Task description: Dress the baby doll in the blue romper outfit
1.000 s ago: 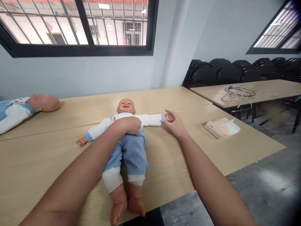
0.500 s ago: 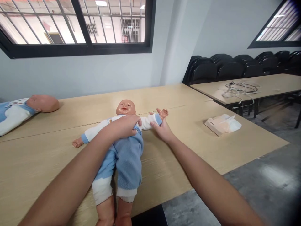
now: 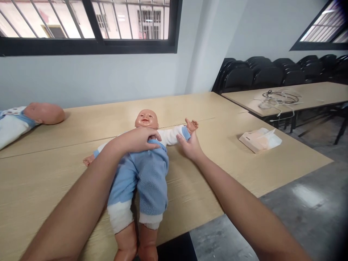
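The left hand [image 3: 143, 139] is resting half-curled on the chest of the doll [image 3: 152, 177], any hold on cloth indeterminable, while the right hand [image 3: 191, 146] is clasping its blue-cuffed sleeve [image 3: 173, 136] above the surface [image 3: 223, 141].

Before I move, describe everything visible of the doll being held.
The doll lies face up on the table, head farthest away. Head, hands and lower legs look like smooth plastic; the clothes look soft, blue and white. The left hand rests across its torso; the right hand holds one arm near its blue cuff. Feet are out of frame.
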`<state>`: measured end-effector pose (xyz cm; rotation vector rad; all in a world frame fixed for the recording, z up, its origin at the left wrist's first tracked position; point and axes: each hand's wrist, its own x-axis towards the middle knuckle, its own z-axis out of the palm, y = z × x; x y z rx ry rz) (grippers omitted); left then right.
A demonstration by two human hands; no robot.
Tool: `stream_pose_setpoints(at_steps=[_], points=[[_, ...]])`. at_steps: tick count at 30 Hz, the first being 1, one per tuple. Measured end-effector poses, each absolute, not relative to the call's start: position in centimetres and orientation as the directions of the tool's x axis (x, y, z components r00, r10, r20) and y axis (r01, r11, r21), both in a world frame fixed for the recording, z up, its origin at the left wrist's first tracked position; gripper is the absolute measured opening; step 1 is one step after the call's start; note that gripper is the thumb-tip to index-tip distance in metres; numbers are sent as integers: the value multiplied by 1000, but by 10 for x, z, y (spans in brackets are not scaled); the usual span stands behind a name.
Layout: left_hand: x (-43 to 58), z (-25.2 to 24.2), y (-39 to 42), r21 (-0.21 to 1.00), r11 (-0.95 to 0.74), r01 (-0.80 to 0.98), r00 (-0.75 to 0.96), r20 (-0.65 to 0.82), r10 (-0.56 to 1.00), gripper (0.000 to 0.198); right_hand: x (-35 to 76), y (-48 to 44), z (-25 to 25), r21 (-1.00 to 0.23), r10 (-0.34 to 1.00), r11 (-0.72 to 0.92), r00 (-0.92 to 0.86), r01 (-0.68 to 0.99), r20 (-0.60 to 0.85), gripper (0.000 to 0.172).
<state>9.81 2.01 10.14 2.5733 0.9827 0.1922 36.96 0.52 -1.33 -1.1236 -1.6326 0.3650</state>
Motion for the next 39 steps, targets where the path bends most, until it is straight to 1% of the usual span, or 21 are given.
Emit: stream_pose_setpoints(at_steps=[3,5,7,9,12,15,17,21,23,26,29,32,34,37,39], points=[[95,98,24,366,-697,616,740,32,671,32,371,6,-14,-729,816,495,35,473,576,92],[98,96,26,314,-732,605,747,94,658,35,372,6,-13,-724,814,492,39,483,579,92],[101,95,27,245,-782,573,771,160,616,31,372,5,-12,-707,805,497,37,504,592,92],[105,94,27,203,-818,538,796,198,572,29,372,4,-12,-695,800,498,36,518,599,91],[107,91,27,197,-823,533,808,171,564,32,372,4,-12,-696,804,490,37,525,594,92],[107,88,27,179,-786,591,773,152,616,37,373,5,-13,-716,815,482,41,505,578,96],[107,88,25,211,-768,604,757,148,636,40,372,6,-13,-732,821,484,40,480,569,97],[106,91,21,340,-740,581,765,84,639,40,372,5,-13,-757,833,486,32,437,553,93],[105,94,20,357,-735,576,766,78,639,39,372,5,-13,-769,837,487,30,415,546,93],[101,97,22,342,-745,573,770,88,632,35,372,5,-13,-779,841,485,32,396,540,94],[96,100,25,292,-753,590,767,90,636,33,371,3,-12,-793,848,480,32,375,529,94],[93,102,28,203,-767,609,759,130,638,30,371,1,-10,-801,852,475,40,364,522,93],[95,102,28,120,-782,612,751,221,622,23,371,0,-9,-801,853,471,41,370,521,91],[101,100,25,-30,-790,612,728,411,549,13,371,-1,-8,-797,852,474,35,375,523,90],[106,97,22,-125,-785,607,713,522,469,18,370,-1,-9,-777,838,489,32,396,544,87]])
